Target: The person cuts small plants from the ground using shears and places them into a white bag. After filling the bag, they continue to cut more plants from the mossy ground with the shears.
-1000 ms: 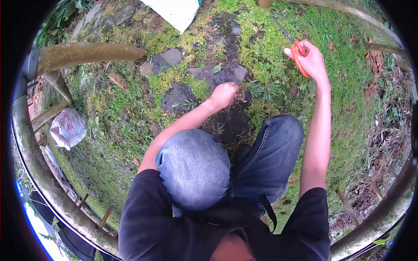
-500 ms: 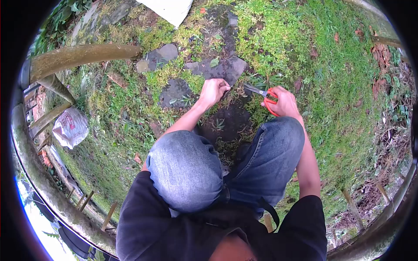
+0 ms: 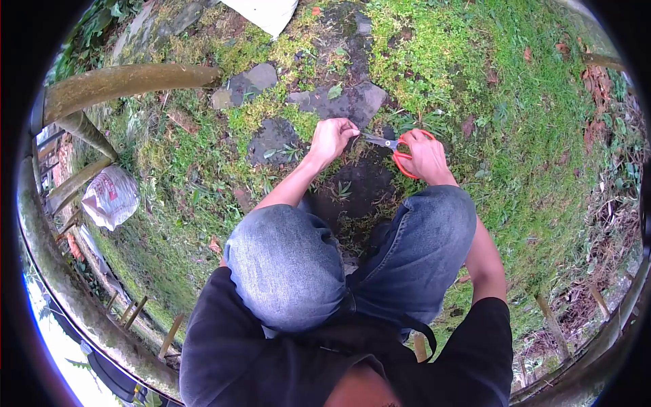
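My right hand (image 3: 427, 157) grips a pair of scissors (image 3: 398, 144) by its red-orange handles. The grey blades point left and reach almost to the fingertips of my left hand (image 3: 329, 141). Those fingertips are pinched together over the mossy ground; whatever they hold is too small to make out, perhaps a thin stem. Beneath both hands lie dark flat stones (image 3: 359, 193) with moss and small weeds growing around them.
A bamboo rail (image 3: 135, 88) runs in from the left, with a white plastic bag (image 3: 112, 198) below it. Part of a white sack (image 3: 268, 15) lies at the top. Grass (image 3: 529, 169) spreads to the right. My knees are bent close behind my hands.
The scissors in my right hand have moved left, bringing the blades up to my left fingertips. My left hand stays pinched in nearly the same spot.
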A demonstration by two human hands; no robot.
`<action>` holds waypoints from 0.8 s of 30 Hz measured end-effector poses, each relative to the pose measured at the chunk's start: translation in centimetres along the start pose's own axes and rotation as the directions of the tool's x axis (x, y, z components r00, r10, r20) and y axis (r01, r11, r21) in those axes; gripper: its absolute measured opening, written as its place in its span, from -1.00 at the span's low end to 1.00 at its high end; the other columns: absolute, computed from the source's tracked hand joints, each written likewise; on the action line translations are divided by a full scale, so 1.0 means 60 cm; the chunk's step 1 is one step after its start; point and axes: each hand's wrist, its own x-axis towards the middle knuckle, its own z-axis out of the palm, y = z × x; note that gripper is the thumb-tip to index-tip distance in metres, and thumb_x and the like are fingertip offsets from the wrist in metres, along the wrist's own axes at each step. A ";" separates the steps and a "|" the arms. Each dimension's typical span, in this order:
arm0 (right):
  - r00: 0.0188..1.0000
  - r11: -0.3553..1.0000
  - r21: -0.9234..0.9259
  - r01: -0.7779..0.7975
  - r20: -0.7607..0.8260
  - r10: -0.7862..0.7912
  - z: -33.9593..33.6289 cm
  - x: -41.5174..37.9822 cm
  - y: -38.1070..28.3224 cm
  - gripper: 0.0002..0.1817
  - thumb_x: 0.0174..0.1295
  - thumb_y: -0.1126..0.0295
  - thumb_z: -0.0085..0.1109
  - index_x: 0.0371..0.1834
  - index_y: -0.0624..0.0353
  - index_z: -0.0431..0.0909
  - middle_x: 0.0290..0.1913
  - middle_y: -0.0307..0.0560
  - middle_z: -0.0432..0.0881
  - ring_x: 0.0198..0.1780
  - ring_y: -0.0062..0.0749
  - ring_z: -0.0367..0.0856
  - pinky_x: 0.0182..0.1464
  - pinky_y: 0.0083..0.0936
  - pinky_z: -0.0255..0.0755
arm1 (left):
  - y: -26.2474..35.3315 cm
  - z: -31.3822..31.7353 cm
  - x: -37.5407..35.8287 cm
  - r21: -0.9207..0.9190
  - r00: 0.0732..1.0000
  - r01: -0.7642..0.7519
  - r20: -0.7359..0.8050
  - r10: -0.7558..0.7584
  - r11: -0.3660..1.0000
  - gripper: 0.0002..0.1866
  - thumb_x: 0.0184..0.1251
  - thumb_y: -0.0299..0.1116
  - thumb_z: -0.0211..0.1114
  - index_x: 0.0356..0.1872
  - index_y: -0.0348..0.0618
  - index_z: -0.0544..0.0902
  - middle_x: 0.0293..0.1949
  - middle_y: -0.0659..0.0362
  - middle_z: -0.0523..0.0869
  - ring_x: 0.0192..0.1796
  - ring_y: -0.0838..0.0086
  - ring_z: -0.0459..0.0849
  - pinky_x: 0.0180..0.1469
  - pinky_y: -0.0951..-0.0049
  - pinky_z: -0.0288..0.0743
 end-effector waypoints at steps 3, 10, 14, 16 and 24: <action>1.000 1.000 -0.016 0.003 -0.001 -0.003 0.004 0.002 -0.003 -0.50 0.11 0.08 0.50 0.01 0.17 0.65 -0.07 -0.03 0.67 -0.23 0.00 0.75 -0.22 -0.13 0.65 | -0.001 0.004 0.000 -0.021 1.000 0.002 -0.005 -0.002 1.000 -0.87 0.32 -0.34 0.47 -0.22 -0.17 0.84 -0.54 0.14 0.73 -0.53 0.54 0.58 -0.39 0.36 0.48; 1.000 0.992 -0.127 -0.019 0.016 0.021 0.021 -0.003 -0.004 -0.52 0.14 0.06 0.49 0.04 0.08 0.66 -0.02 -0.06 0.68 -0.28 -0.09 0.77 -0.27 -0.20 0.67 | 0.005 0.002 -0.005 -0.002 1.000 -0.007 -0.004 0.007 1.000 -0.87 0.31 -0.33 0.49 -0.23 -0.15 0.84 -0.53 0.12 0.74 -0.54 0.53 0.56 -0.41 0.35 0.46; 1.000 0.991 -0.136 0.002 -0.024 -0.005 0.034 -0.010 -0.001 -0.51 0.16 0.05 0.47 0.06 0.07 0.65 -0.10 -0.08 0.71 -0.29 -0.14 0.78 -0.30 -0.22 0.66 | 0.007 0.003 -0.006 0.030 0.996 -0.085 -0.020 0.085 0.996 -0.90 0.30 -0.38 0.48 -0.24 -0.15 0.84 -0.46 0.08 0.78 -0.49 0.44 0.65 -0.36 0.31 0.51; 0.999 0.994 -0.106 0.013 -0.042 -0.018 0.044 -0.014 0.004 -0.50 0.17 0.05 0.47 0.08 0.07 0.64 -0.15 -0.08 0.74 -0.28 -0.14 0.79 -0.30 -0.19 0.66 | -0.001 0.006 -0.004 0.077 0.973 -0.218 -0.058 0.223 0.973 -0.91 0.29 -0.41 0.47 -0.24 -0.15 0.84 -0.42 0.06 0.80 -0.45 0.39 0.70 -0.32 0.30 0.55; 0.948 0.969 0.059 -0.238 -0.201 0.245 0.023 -0.068 0.003 -0.41 0.10 -0.12 0.51 -0.03 0.13 0.66 -0.17 -0.01 0.73 -0.19 0.00 0.78 -0.20 -0.09 0.63 | 0.056 -0.035 0.037 -0.003 0.966 -0.259 0.010 0.259 0.966 -0.89 0.33 -0.42 0.43 -0.19 -0.16 0.83 -0.27 0.03 0.84 -0.31 0.32 0.80 -0.18 0.30 0.64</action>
